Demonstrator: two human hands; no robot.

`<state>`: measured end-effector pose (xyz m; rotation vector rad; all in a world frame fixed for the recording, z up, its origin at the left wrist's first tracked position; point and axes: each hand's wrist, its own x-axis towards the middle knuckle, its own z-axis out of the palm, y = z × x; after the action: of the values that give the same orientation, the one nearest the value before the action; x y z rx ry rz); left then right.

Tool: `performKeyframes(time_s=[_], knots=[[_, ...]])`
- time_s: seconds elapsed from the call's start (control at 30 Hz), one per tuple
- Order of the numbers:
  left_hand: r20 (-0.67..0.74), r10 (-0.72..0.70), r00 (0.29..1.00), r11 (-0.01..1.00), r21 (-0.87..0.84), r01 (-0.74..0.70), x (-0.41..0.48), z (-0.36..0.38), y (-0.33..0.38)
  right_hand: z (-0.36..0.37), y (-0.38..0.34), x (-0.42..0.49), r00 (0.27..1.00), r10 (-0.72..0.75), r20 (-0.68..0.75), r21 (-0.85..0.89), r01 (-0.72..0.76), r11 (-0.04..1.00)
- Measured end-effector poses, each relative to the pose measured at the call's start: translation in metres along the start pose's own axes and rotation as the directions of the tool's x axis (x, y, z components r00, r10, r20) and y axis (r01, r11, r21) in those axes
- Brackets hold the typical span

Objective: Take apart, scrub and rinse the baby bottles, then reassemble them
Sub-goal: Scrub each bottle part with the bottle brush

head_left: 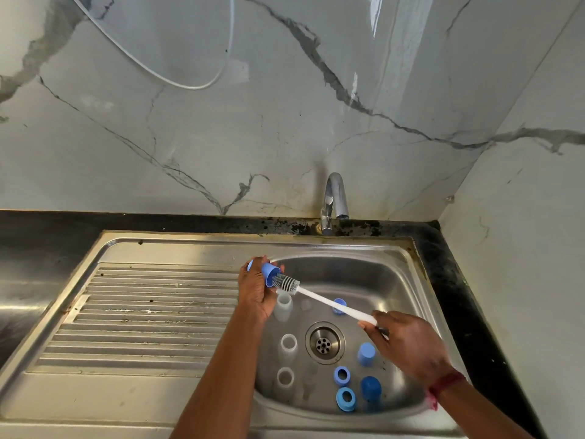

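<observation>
My left hand [255, 289] grips a blue bottle cap [269, 274] over the left rim of the sink basin [392, 280]. My right hand [408, 343] holds the white handle of a bottle brush [329, 301], whose grey bristle head sits at the cap's mouth. Three clear bottle bodies [288, 343] stand upright in the basin's left part. Blue collar rings [345, 398] and blue caps [366, 353] lie at the basin's front right, and one more blue part [339, 302] lies under the brush handle.
A chrome tap [334, 198] stands behind the basin, with no water running. The ribbed steel draining board [142, 312] stretches to the left. The drain [324, 343] is in the basin's middle. Marble walls close in at the back and right.
</observation>
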<state>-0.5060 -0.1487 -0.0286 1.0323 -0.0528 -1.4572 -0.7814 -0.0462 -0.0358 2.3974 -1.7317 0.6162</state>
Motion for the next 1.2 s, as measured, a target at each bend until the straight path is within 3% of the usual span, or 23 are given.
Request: performKeyframes(time_s=[0.17, 0.27, 0.43, 0.57, 0.73, 1.03, 1.2], knots=[[0.068, -0.075, 0.995, 0.995, -0.057, 0.079, -0.001, -0.003, 0.004, -0.016, 0.010, -0.003, 0.966, 0.233, 0.113, 0.225, -0.253, 0.941], [0.096, -0.082, 0.992, 0.996, -0.018, 0.084, -0.001, -0.005, 0.002, -0.019, 0.009, -0.003, 0.949, 0.261, 0.176, 0.388, -0.311, 0.868], [0.102, -0.032, 0.994, 0.990, 0.139, 0.018, -0.010, 0.000, -0.003, -0.005, 0.003, 0.001, 0.921, 0.257, 0.292, 0.469, -0.372, 0.801], [0.029, 0.041, 0.999, 0.974, 0.224, -0.047, -0.011, 0.004, -0.009, 0.003, -0.006, -0.004, 0.922, 0.223, 0.316, 0.465, -0.355, 0.811], [0.012, 0.042, 0.999, 0.992, 0.118, -0.043, -0.014, 0.012, -0.007, 0.002, -0.014, -0.007, 0.953, 0.163, 0.255, 0.434, -0.263, 0.862], [-0.081, 0.040, 0.996, 0.993, 0.117, -0.030, -0.015, 0.020, -0.008, 0.003, -0.022, -0.005, 0.947, 0.266, 0.181, 0.406, -0.318, 0.857], [-0.051, -0.076, 0.996, 0.987, -0.146, 0.068, -0.013, 0.022, -0.002, 0.013, -0.035, -0.020, 0.959, 0.209, 0.194, 0.442, -0.275, 0.854]])
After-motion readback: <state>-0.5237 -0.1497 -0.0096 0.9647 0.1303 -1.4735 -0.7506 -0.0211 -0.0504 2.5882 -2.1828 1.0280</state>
